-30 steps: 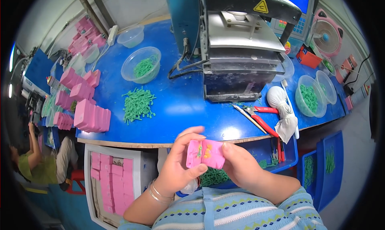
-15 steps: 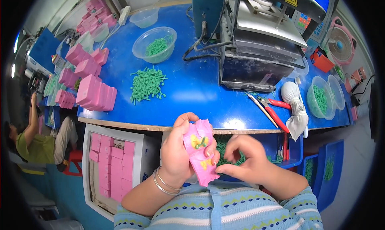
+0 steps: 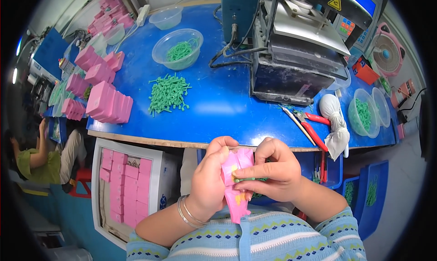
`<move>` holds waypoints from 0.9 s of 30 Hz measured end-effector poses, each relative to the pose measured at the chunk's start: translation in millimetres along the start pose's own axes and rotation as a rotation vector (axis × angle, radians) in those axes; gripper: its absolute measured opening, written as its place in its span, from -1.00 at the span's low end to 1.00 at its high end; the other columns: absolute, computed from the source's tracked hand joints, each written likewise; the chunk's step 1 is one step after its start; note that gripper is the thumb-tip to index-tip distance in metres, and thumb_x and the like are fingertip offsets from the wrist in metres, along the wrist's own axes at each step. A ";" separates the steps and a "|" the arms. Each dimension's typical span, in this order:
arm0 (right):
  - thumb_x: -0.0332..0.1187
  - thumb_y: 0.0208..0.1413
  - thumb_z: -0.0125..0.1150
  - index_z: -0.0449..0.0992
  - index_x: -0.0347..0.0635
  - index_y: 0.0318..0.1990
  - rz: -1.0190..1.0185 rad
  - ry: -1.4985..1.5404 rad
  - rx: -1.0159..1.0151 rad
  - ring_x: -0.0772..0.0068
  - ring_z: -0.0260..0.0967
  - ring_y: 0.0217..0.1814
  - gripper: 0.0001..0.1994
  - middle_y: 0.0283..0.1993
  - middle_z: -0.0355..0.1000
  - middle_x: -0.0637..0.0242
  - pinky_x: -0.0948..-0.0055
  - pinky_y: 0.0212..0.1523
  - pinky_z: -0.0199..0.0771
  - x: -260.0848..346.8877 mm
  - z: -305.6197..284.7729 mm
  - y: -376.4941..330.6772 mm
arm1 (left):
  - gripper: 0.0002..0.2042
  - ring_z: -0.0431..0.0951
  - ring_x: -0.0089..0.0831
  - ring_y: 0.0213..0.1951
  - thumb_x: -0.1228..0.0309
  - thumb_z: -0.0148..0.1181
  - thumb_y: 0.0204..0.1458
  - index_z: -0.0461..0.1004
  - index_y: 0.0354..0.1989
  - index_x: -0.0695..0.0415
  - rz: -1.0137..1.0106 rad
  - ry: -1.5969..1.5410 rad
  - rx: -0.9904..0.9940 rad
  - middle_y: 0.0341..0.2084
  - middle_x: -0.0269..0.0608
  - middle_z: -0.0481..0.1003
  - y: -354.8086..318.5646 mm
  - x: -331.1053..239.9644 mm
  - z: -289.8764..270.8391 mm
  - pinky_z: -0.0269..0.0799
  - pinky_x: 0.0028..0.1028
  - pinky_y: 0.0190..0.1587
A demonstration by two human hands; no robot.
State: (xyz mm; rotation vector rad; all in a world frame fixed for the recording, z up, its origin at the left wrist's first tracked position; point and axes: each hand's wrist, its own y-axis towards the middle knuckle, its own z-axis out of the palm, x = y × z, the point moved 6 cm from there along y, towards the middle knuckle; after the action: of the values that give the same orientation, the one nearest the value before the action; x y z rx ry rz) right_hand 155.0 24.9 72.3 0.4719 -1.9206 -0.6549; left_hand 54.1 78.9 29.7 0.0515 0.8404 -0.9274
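My left hand (image 3: 208, 178) grips a pink rubber mould (image 3: 236, 209) bent open above my lap, with yellow patches on its inner faces. From the right, my right hand (image 3: 278, 172) has its thumb and forefinger closed on a small green wax piece (image 3: 243, 179) at the mould's middle. Its exact shape is mostly hidden by the fingers. Beyond the hands, a pile of small green wax pieces (image 3: 169, 93) lies on the blue table (image 3: 218, 124).
Stacked pink moulds (image 3: 108, 105) stand at left, above a white box (image 3: 157, 174) of more moulds. A clear bowl (image 3: 193, 56) holds green strands. A machine (image 3: 291, 74), red-handled cutters (image 3: 314, 129) and a white cloth pouch (image 3: 334, 120) are at right. Another person (image 3: 43, 161) sits far left.
My right hand has moved left onto the mould and now pinches the green piece there. The mould and left hand have shifted slightly right and down.
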 end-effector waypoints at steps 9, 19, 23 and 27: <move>-0.45 -0.35 0.35 0.57 -0.24 -0.35 -0.275 -0.083 -0.050 0.47 0.22 -0.52 -0.72 -0.49 0.31 0.41 0.52 -0.56 0.17 18.1 0.6 -4.0 | -0.74 0.40 -0.48 -0.44 0.29 -0.31 0.11 0.16 -0.12 0.14 0.074 0.140 -0.101 -0.42 -0.16 0.36 -5.8 -2.1 6.7 0.35 -0.54 -0.43; -0.52 -0.35 0.41 0.58 -0.19 -0.36 -0.010 0.210 -0.030 0.51 0.25 -0.52 -0.73 -0.50 0.32 0.43 0.54 -0.50 0.18 15.2 -7.2 0.2 | -0.70 0.36 -0.52 -0.33 0.24 -0.28 0.10 0.16 -0.12 0.19 0.098 0.230 -0.025 -0.36 -0.17 0.32 -9.3 -6.5 15.1 0.30 -0.55 -0.28; -0.55 -0.32 0.39 0.58 -0.17 -0.36 0.072 0.330 -0.052 0.54 0.23 -0.52 -0.75 -0.49 0.33 0.45 0.56 -0.49 0.14 9.1 -8.7 -3.0 | -0.70 0.39 -0.49 -0.32 0.21 -0.27 0.12 0.16 -0.12 0.19 0.044 0.165 0.020 -0.35 -0.17 0.32 -9.1 -4.2 18.1 0.33 -0.53 -0.26; -0.57 -0.28 0.37 0.57 -0.19 -0.38 0.128 0.383 -0.082 0.56 0.23 -0.50 -0.78 -0.49 0.32 0.44 0.57 -0.49 0.15 5.5 -8.6 -7.7 | -0.69 0.42 -0.47 -0.33 0.20 -0.28 0.13 0.17 -0.12 0.19 -0.009 0.090 0.062 -0.35 -0.16 0.34 -8.8 -1.9 22.0 0.36 -0.51 -0.28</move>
State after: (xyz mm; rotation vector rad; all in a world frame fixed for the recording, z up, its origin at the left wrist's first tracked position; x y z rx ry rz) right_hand 160.8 13.7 74.2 0.3871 -1.5423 -0.5154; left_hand 60.7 66.4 48.8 0.1436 0.8955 -0.9651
